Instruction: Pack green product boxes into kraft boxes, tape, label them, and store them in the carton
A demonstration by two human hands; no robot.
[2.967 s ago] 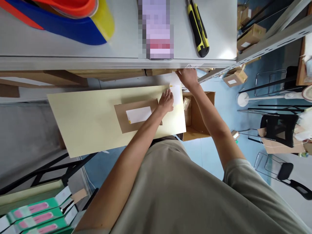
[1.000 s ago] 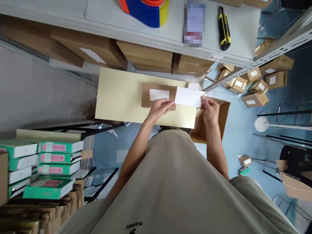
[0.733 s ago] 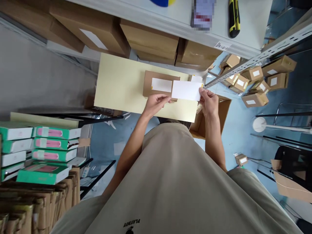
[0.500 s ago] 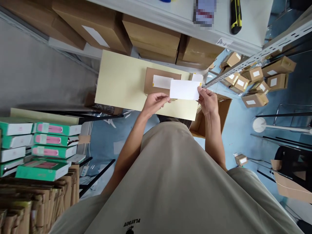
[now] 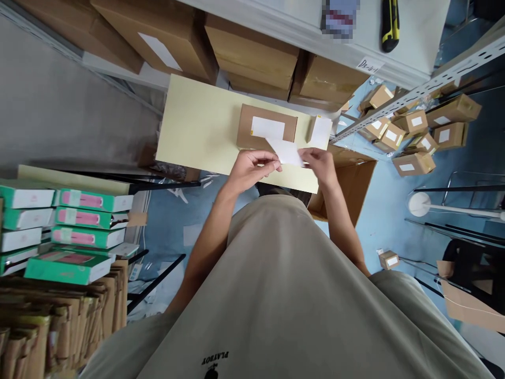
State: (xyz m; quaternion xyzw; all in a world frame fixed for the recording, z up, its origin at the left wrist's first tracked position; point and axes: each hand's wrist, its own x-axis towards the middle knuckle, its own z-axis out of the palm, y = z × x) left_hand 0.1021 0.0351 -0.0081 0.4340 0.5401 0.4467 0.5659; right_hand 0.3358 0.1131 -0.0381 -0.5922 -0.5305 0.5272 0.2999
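Both hands pinch a white paper label (image 5: 287, 151) over the near edge of the pale yellow board (image 5: 201, 121). My left hand (image 5: 252, 168) is closed on its left end, and my right hand (image 5: 319, 162) grips the right end. The label is bent, with one corner pointing up and left. Just beyond it lies a brown cardboard box (image 5: 246, 118) bearing a white shipping label (image 5: 268, 127). To the right of that box sits a stack of white labels (image 5: 321, 129).
Large cartons (image 5: 252, 52) fill the shelf behind the board. A yellow-black utility knife (image 5: 390, 26) lies on the upper shelf. An open carton (image 5: 357, 184) stands to the right, with several labelled parcels (image 5: 414, 164) on the floor. Green boxes (image 5: 71, 266) are stacked at left.
My right hand has moved left and slightly down, closer to my left hand. The label, flat before, is now bent, uncovering more of the box and the label stack.
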